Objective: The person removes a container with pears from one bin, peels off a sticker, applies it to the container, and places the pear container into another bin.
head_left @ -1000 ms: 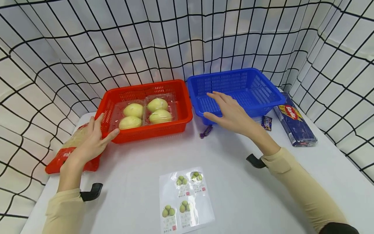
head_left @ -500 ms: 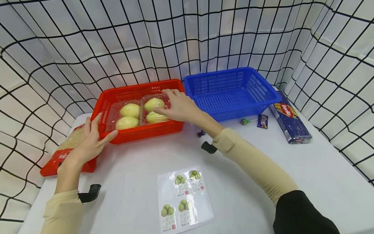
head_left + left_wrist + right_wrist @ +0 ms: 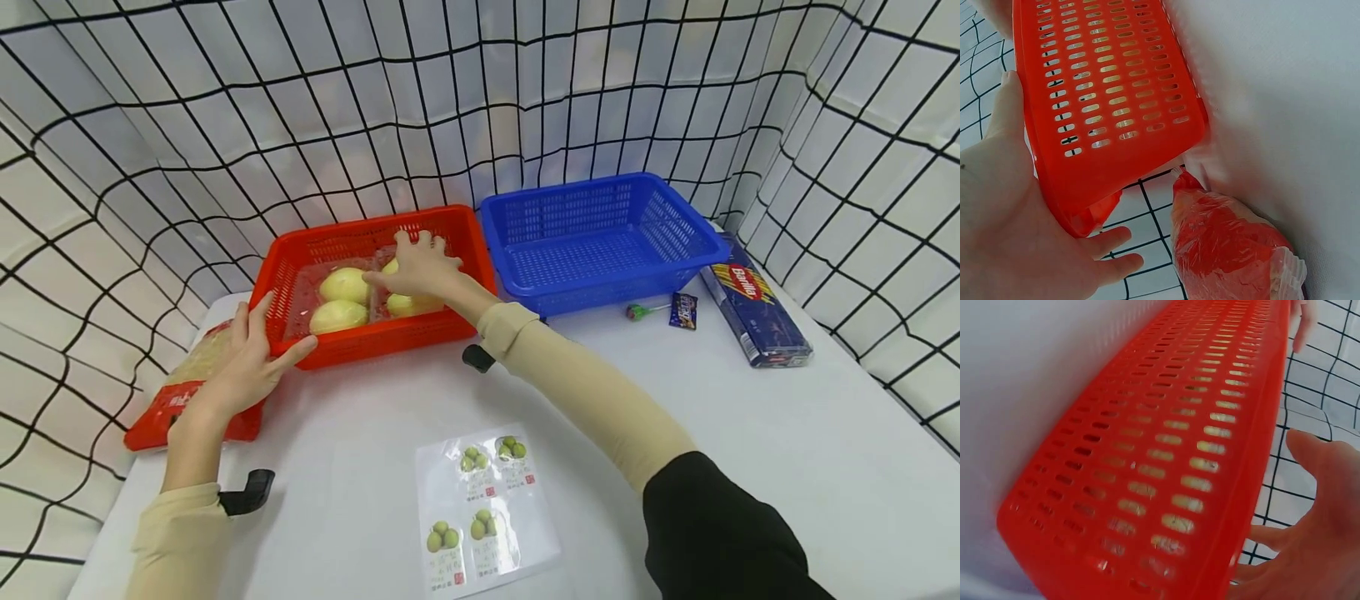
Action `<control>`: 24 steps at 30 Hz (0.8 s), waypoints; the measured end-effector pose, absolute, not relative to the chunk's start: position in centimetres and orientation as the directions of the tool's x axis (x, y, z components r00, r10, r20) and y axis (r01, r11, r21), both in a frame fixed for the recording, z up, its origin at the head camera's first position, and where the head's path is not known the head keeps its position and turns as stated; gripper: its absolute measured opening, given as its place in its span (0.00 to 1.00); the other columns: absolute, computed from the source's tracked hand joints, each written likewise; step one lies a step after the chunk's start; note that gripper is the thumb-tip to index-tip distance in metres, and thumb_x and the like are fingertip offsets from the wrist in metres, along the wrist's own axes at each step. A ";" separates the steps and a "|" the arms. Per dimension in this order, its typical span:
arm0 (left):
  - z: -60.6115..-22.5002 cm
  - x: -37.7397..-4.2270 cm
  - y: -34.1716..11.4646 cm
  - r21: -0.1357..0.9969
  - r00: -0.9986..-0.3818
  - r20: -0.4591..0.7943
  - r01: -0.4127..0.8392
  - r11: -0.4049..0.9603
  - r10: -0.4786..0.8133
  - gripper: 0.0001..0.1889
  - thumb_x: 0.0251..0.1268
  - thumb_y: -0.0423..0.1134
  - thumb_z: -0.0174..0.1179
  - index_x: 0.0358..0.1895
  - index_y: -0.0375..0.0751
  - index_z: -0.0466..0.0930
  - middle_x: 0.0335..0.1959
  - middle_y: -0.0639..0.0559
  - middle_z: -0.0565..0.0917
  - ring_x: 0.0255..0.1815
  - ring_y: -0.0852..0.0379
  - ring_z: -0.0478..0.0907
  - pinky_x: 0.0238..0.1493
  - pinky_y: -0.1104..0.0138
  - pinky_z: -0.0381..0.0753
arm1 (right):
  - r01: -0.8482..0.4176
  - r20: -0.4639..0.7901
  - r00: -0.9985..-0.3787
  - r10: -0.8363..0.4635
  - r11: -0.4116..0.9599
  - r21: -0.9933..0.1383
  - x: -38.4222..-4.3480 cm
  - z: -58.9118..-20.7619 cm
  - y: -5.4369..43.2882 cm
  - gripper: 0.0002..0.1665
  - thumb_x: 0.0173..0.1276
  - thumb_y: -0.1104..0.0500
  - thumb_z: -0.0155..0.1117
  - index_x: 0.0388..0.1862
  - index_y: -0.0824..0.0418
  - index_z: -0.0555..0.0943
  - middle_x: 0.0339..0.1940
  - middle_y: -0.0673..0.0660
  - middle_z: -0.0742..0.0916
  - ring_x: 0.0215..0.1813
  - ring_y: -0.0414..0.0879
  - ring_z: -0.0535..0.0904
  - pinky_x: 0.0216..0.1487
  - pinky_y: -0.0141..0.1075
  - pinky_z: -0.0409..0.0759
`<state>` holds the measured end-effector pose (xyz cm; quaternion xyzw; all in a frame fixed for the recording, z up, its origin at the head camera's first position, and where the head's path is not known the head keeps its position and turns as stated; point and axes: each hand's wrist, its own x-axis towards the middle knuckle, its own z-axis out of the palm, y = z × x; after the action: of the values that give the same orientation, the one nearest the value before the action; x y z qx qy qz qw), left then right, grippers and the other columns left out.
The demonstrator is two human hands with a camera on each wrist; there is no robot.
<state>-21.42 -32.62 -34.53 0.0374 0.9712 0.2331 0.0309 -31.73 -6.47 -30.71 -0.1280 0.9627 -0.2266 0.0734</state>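
In the head view, a red basket (image 3: 375,335) stands at the back left. Inside are clear plastic packs holding pale yellow round fruits (image 3: 345,285). My left hand (image 3: 238,367) rests at the basket's left front corner, thumb and fingers extended along the rim; the left wrist view shows the thumb (image 3: 1007,103) beside that rim. My right hand (image 3: 422,268) is over the right-hand pack, fingers spread, hiding part of its fruits. From the right wrist, the fingers (image 3: 1304,447) reach past the basket's rim, apart from one another. Neither hand grips anything.
A blue basket (image 3: 600,290) adjoins the red one. To its right lie a lollipop (image 3: 637,312), a small wrapped snack (image 3: 683,311) and a blue Barilla box (image 3: 757,304). A red bag (image 3: 176,400) lies at left, a printed sheet (image 3: 517,533) in front. Black netting (image 3: 480,108) surrounds the table.
My right hand has moved left from over the blue basket to above the right-hand fruit pack in the red basket. My left hand has stayed at the red basket's corner.
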 end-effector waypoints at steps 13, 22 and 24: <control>-34.6 -21.5 -32.6 0.455 -0.996 -0.042 0.054 0.889 0.082 0.56 0.74 0.67 0.51 0.83 0.43 0.22 0.81 0.25 0.24 0.78 0.14 0.34 0.61 0.17 0.54 | -0.074 -0.314 -0.935 -0.166 0.956 -0.284 -32.1 -29.5 -8.6 0.59 0.69 0.26 0.55 0.87 0.45 0.40 0.88 0.61 0.48 0.88 0.64 0.44 0.81 0.66 0.59; -34.7 -21.4 -32.6 0.455 -0.996 -0.031 0.057 0.888 0.080 0.56 0.74 0.67 0.50 0.83 0.43 0.22 0.81 0.25 0.24 0.79 0.15 0.33 0.62 0.17 0.53 | 0.034 -0.381 -0.921 -0.085 0.955 -0.294 -32.4 -29.3 -9.8 0.58 0.69 0.30 0.59 0.86 0.42 0.39 0.88 0.60 0.44 0.88 0.62 0.41 0.82 0.62 0.58; -34.7 -21.4 -32.6 0.454 -0.996 -0.029 0.060 0.889 0.082 0.56 0.74 0.67 0.51 0.83 0.42 0.22 0.81 0.25 0.25 0.79 0.15 0.33 0.62 0.17 0.53 | 0.050 -0.373 -0.925 -0.069 0.953 -0.300 -32.4 -29.6 -10.0 0.59 0.69 0.30 0.60 0.86 0.42 0.40 0.88 0.60 0.43 0.88 0.62 0.41 0.81 0.63 0.60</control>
<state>-21.35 -32.63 -34.72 0.0367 0.9716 0.2327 0.0240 -32.38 -10.03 -29.62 -0.0049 0.9690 -0.1539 0.1932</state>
